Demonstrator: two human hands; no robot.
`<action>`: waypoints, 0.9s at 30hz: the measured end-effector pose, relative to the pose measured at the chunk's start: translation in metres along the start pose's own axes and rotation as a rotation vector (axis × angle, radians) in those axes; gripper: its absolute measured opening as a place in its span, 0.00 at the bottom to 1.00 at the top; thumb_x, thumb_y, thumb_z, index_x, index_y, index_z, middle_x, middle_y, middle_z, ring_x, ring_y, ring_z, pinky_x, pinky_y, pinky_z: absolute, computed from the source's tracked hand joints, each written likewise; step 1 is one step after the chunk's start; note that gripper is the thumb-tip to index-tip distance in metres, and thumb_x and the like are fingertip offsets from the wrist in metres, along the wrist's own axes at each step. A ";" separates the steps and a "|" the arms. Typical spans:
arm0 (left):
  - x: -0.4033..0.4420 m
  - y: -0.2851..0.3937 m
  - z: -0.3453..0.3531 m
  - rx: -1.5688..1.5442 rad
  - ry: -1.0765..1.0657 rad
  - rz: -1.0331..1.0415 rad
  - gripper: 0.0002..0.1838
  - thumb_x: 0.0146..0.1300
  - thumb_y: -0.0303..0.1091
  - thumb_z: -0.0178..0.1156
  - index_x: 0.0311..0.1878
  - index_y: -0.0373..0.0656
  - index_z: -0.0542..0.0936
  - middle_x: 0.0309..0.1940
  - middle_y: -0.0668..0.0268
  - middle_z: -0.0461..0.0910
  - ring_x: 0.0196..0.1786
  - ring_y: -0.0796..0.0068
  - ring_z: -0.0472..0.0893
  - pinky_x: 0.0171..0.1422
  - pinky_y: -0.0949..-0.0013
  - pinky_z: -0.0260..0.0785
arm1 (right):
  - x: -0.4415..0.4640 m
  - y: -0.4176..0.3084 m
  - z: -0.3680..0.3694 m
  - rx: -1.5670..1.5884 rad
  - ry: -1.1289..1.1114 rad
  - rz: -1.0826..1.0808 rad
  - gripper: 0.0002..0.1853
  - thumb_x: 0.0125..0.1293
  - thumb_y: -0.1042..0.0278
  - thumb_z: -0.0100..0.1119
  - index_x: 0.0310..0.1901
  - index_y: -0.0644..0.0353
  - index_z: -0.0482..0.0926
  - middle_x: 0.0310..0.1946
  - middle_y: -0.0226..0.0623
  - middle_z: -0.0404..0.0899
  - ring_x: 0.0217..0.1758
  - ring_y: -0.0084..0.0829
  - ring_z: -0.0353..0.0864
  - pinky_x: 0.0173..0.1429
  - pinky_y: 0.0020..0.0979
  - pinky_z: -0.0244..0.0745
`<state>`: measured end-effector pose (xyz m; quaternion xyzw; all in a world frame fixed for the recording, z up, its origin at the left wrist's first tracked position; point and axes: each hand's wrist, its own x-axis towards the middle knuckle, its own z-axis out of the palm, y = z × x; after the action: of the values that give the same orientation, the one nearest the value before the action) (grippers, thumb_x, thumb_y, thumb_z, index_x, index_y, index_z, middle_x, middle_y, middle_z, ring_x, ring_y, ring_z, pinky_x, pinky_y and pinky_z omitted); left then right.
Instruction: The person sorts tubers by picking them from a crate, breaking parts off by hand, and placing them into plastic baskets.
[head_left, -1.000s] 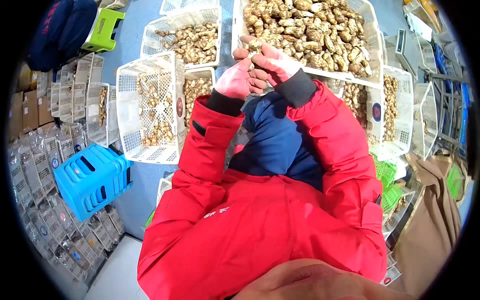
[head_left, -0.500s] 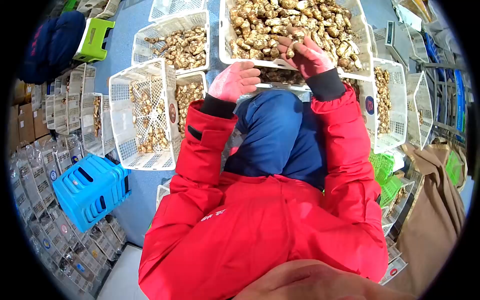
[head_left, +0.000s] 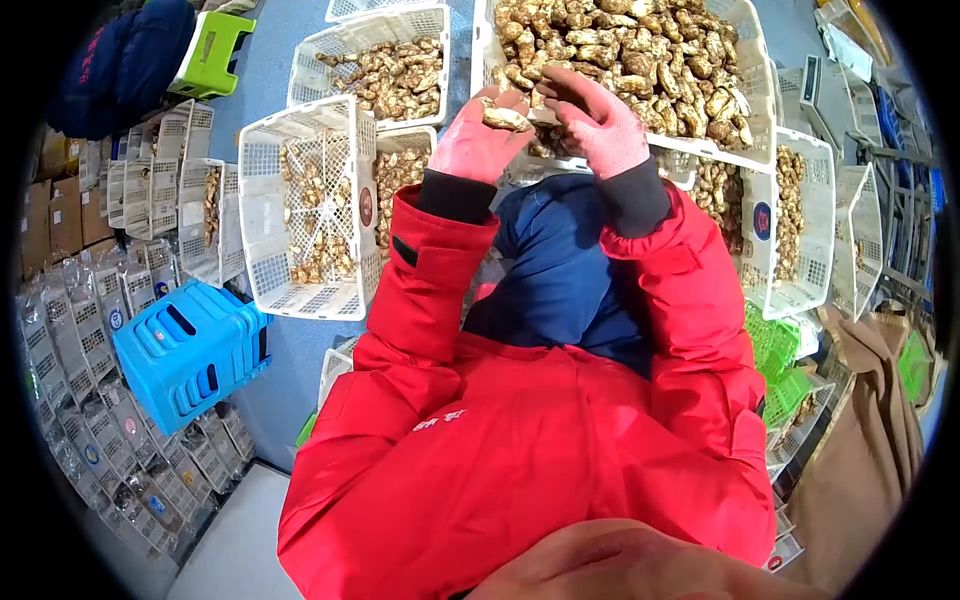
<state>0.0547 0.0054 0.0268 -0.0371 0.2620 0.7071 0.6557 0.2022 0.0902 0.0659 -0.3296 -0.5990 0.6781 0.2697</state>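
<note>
My left hand holds one pale brown mushroom across its fingers, just in front of the big white crate. Close beside it on the right, my right hand has its fingers apart and curved, with nothing visible in them. Its fingertips point toward the held mushroom without touching it. Behind both hands, a heap of knobbly brown and cream mushrooms fills the big crate. Part of the crate's front edge is hidden by my hands.
To the left stand a tilted white crate with small mushrooms and another crate behind it. A blue plastic stool and a green stool are farther left. More crates and brown cloth lie right.
My right hand held a mushroom over the heap; now it is free and lower. My left hand, formerly without one, holds a mushroom. The hands have come closer together, and the view has shifted slightly.
</note>
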 end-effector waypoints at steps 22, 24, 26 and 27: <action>-0.002 -0.010 0.002 0.122 -0.054 0.038 0.20 0.63 0.39 0.50 0.56 0.41 0.67 0.56 0.58 0.68 0.59 0.63 0.67 0.62 0.59 0.62 | -0.004 0.030 0.001 -0.372 0.198 -0.344 0.19 0.50 0.67 0.56 0.47 0.54 0.75 0.34 0.40 0.77 0.37 0.35 0.77 0.42 0.31 0.70; -0.002 -0.006 -0.008 0.111 -0.090 -0.019 0.19 0.64 0.40 0.48 0.56 0.43 0.67 0.57 0.60 0.67 0.59 0.64 0.68 0.61 0.59 0.63 | -0.009 0.018 -0.007 -0.188 0.163 -0.185 0.19 0.50 0.67 0.57 0.47 0.56 0.75 0.31 0.37 0.78 0.33 0.28 0.77 0.39 0.27 0.70; 0.000 -0.002 -0.016 0.091 -0.131 -0.042 0.20 0.64 0.41 0.47 0.56 0.44 0.67 0.57 0.61 0.67 0.59 0.64 0.67 0.61 0.59 0.63 | -0.013 0.000 -0.015 0.093 0.083 0.069 0.19 0.51 0.67 0.56 0.47 0.57 0.75 0.28 0.34 0.79 0.29 0.21 0.75 0.36 0.22 0.70; -0.001 -0.005 -0.011 0.099 -0.132 -0.032 0.20 0.65 0.42 0.46 0.57 0.43 0.67 0.59 0.61 0.66 0.60 0.64 0.67 0.61 0.59 0.62 | -0.002 0.023 -0.016 0.179 0.061 -0.041 0.20 0.54 0.68 0.55 0.50 0.61 0.73 0.27 0.32 0.78 0.28 0.16 0.74 0.33 0.18 0.68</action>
<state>0.0569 0.0000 0.0162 0.0379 0.2519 0.6837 0.6839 0.2164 0.0954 0.0425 -0.3126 -0.5339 0.7130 0.3300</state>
